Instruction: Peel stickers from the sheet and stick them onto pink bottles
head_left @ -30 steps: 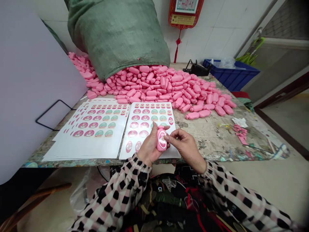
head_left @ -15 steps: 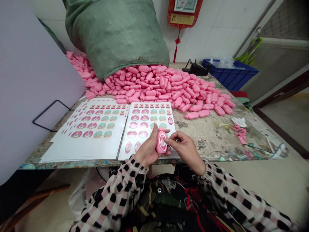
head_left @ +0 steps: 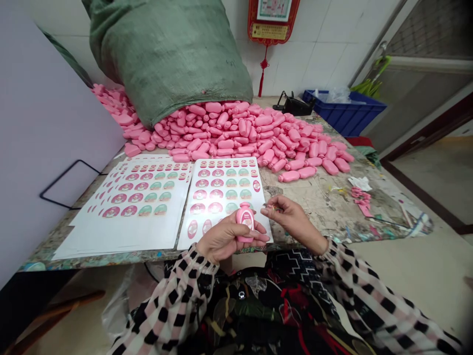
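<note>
My left hand is closed around a small pink bottle, which stands upright with an oval sticker on its front. The thumb of that hand lies across the sticker's lower part. To the right, apart from the bottle, my right hand has its thumb and fingertips pinched together; whatever is between them is too small to make out. Beneath the bottle lies a sticker sheet with rows of pink and green labels. A fanned stack of similar sheets is just left of it.
A heap of pink bottles spills from a large green sack at the back. A blue bin and a black tape dispenser stand back right. Pink scraps and crumpled white tissue lie on the worn table.
My right hand has moved away from the bottle to the right, fingers still pinched. My left thumb has come down across the sticker. The whole view has shifted slightly.
</note>
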Action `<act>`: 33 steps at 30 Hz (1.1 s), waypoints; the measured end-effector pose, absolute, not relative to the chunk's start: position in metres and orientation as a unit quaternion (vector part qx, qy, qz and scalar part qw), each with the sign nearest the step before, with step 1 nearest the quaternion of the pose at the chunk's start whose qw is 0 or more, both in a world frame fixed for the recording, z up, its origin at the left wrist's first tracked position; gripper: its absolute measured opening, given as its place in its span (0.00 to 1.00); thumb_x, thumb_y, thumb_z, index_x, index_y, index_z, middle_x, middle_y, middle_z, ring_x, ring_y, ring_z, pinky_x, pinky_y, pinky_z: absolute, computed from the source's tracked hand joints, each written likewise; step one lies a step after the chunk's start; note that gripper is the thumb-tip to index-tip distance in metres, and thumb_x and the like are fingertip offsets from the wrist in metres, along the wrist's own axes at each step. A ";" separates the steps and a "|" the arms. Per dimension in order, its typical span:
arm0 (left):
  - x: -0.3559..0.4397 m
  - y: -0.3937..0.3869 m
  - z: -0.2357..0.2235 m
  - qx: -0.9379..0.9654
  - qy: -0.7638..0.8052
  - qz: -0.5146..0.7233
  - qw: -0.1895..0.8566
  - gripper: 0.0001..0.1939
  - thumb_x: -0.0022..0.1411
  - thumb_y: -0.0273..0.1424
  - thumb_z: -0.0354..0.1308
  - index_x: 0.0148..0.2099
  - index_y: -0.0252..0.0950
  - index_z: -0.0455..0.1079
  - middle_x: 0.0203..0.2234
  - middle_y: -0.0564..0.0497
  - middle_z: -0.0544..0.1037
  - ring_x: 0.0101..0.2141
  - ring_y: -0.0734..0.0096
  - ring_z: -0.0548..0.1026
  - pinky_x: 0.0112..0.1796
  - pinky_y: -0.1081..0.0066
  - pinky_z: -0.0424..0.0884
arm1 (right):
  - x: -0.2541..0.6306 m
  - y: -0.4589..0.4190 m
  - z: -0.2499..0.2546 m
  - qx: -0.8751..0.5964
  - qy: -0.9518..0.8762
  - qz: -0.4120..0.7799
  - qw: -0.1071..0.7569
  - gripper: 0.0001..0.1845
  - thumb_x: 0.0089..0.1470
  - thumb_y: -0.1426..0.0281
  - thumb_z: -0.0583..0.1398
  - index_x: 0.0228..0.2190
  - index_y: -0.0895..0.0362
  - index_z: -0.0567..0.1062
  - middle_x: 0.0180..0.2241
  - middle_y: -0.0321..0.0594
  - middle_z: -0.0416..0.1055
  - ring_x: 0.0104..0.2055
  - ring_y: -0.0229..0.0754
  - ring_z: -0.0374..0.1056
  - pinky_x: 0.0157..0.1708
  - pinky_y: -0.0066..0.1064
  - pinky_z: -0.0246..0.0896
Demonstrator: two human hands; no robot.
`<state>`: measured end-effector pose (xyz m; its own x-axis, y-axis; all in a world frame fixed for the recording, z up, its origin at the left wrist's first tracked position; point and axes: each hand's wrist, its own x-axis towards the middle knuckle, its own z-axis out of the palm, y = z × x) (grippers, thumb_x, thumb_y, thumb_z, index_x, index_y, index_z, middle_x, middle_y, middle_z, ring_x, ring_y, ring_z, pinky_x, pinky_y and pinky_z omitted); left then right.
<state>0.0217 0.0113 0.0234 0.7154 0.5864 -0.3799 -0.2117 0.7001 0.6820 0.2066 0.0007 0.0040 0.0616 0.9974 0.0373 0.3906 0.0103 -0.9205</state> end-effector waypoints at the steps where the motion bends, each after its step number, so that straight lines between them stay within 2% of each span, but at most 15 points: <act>1: 0.024 0.010 0.024 0.314 0.297 0.224 0.873 0.18 0.47 0.19 0.59 0.41 0.34 0.61 0.31 0.48 0.75 0.35 0.62 0.77 0.43 0.59 0.69 | 0.204 0.000 0.004 -0.601 -0.572 0.364 0.424 0.17 0.41 0.57 0.64 0.30 0.54 0.70 0.24 0.31 0.66 0.25 0.35 0.59 0.25 0.26 0.55; 3: 0.030 0.007 0.024 0.326 0.290 0.202 0.877 0.16 0.48 0.20 0.59 0.40 0.33 0.61 0.29 0.48 0.75 0.34 0.62 0.77 0.42 0.60 0.69 | 0.193 -0.005 0.003 -0.597 -0.558 0.360 0.450 0.20 0.39 0.57 0.65 0.32 0.53 0.68 0.25 0.30 0.65 0.24 0.35 0.58 0.24 0.26 0.55; 6: 0.034 0.001 0.024 0.344 0.289 0.169 0.877 0.18 0.49 0.22 0.59 0.42 0.34 0.60 0.28 0.49 0.74 0.30 0.65 0.77 0.37 0.62 0.71 | 0.176 -0.010 -0.004 -0.590 -0.539 0.346 0.491 0.17 0.43 0.56 0.63 0.31 0.53 0.65 0.24 0.29 0.63 0.23 0.33 0.56 0.23 0.25 0.54; 9: 0.026 -0.004 0.025 0.350 0.302 0.185 0.867 0.19 0.52 0.24 0.59 0.45 0.37 0.57 0.30 0.50 0.73 0.25 0.70 0.74 0.29 0.68 0.71 | 0.183 -0.001 -0.011 -0.588 -0.580 0.307 0.473 0.14 0.49 0.57 0.59 0.29 0.54 0.66 0.23 0.30 0.63 0.24 0.34 0.58 0.25 0.25 0.55; 12: 0.005 -0.010 0.029 0.363 0.325 0.239 0.840 0.15 0.59 0.33 0.54 0.47 0.39 0.56 0.26 0.52 0.72 0.20 0.75 0.70 0.20 0.75 0.64 | 0.217 0.023 -0.013 -0.619 -0.659 0.209 0.371 0.11 0.52 0.60 0.57 0.30 0.55 0.70 0.28 0.34 0.68 0.30 0.37 0.63 0.31 0.27 0.57; 14: -0.017 -0.018 0.031 0.375 0.363 0.286 0.804 0.14 0.62 0.38 0.49 0.48 0.38 0.57 0.21 0.54 0.69 0.16 0.78 0.65 0.16 0.78 0.59 | 0.245 0.043 -0.010 -0.669 -0.685 0.103 0.269 0.10 0.53 0.66 0.55 0.37 0.55 0.72 0.37 0.39 0.69 0.37 0.41 0.65 0.36 0.30 0.58; 17: -0.063 -0.036 0.025 0.376 0.460 0.338 0.730 0.17 0.61 0.43 0.47 0.47 0.37 0.58 0.17 0.56 0.67 0.13 0.80 0.59 0.15 0.79 0.55 | 0.282 0.069 -0.005 -0.731 -0.677 -0.008 0.087 0.22 0.53 0.74 0.51 0.50 0.52 0.65 0.52 0.44 0.62 0.41 0.45 0.67 0.34 0.32 0.58; 20: -0.119 -0.062 0.002 0.352 0.579 0.327 0.659 0.23 0.56 0.48 0.51 0.46 0.38 0.59 0.15 0.57 0.66 0.13 0.79 0.59 0.14 0.78 0.54 | 0.303 0.086 -0.004 -0.727 -0.685 -0.031 -0.035 0.23 0.54 0.74 0.49 0.52 0.54 0.64 0.54 0.46 0.60 0.43 0.48 0.67 0.34 0.34 0.58; 23: -0.171 -0.088 -0.032 0.349 0.700 0.263 0.564 0.26 0.53 0.53 0.50 0.46 0.39 0.59 0.14 0.58 0.66 0.12 0.74 0.61 0.12 0.76 0.56 | 0.311 0.095 -0.004 -0.703 -0.707 -0.019 -0.072 0.19 0.54 0.72 0.50 0.48 0.56 0.67 0.51 0.49 0.63 0.44 0.49 0.66 0.36 0.35 0.58; 24: -0.185 -0.096 -0.043 0.362 0.739 0.234 0.518 0.27 0.52 0.53 0.50 0.46 0.39 0.60 0.15 0.56 0.67 0.14 0.70 0.65 0.14 0.74 0.60 | 0.312 0.097 -0.004 -0.697 -0.713 -0.016 -0.074 0.18 0.55 0.72 0.50 0.47 0.57 0.68 0.50 0.50 0.64 0.44 0.50 0.66 0.36 0.35 0.57; 26: -0.204 -0.105 -0.059 0.399 0.794 0.183 0.421 0.29 0.48 0.53 0.53 0.46 0.39 0.62 0.23 0.50 0.74 0.23 0.61 0.74 0.25 0.66 0.71 | 0.314 0.101 -0.004 -0.687 -0.722 -0.010 -0.080 0.16 0.56 0.70 0.50 0.45 0.58 0.69 0.48 0.52 0.65 0.43 0.50 0.66 0.36 0.36 0.57; 28: -0.212 -0.105 -0.065 0.440 0.815 0.145 0.347 0.30 0.45 0.52 0.55 0.46 0.38 0.65 0.34 0.44 0.77 0.32 0.51 0.76 0.38 0.56 0.71 | 0.316 0.104 -0.002 -0.678 -0.731 -0.003 -0.084 0.15 0.56 0.68 0.51 0.44 0.58 0.70 0.46 0.52 0.67 0.43 0.49 0.66 0.37 0.36 0.56; 30: -0.208 -0.098 -0.058 0.473 0.803 0.131 0.338 0.29 0.44 0.51 0.56 0.44 0.39 0.68 0.40 0.43 0.77 0.39 0.46 0.75 0.46 0.52 0.66 | 0.320 0.107 0.000 -0.672 -0.736 0.005 -0.080 0.15 0.55 0.68 0.53 0.43 0.58 0.70 0.45 0.52 0.68 0.42 0.49 0.67 0.37 0.36 0.56; 33: -0.182 -0.078 -0.032 0.500 0.734 0.167 0.428 0.25 0.46 0.49 0.57 0.44 0.40 0.71 0.45 0.47 0.76 0.49 0.51 0.70 0.51 0.58 0.62 | 0.328 0.109 0.005 -0.678 -0.733 0.017 -0.055 0.16 0.51 0.70 0.56 0.43 0.58 0.71 0.44 0.51 0.69 0.43 0.50 0.66 0.38 0.36 0.55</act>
<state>-0.1819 -0.0779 -0.0318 -0.1337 0.8774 -0.4608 0.5910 0.4438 0.6736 0.3280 0.1092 0.0052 -0.0758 0.9917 -0.1036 0.9954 0.0813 0.0502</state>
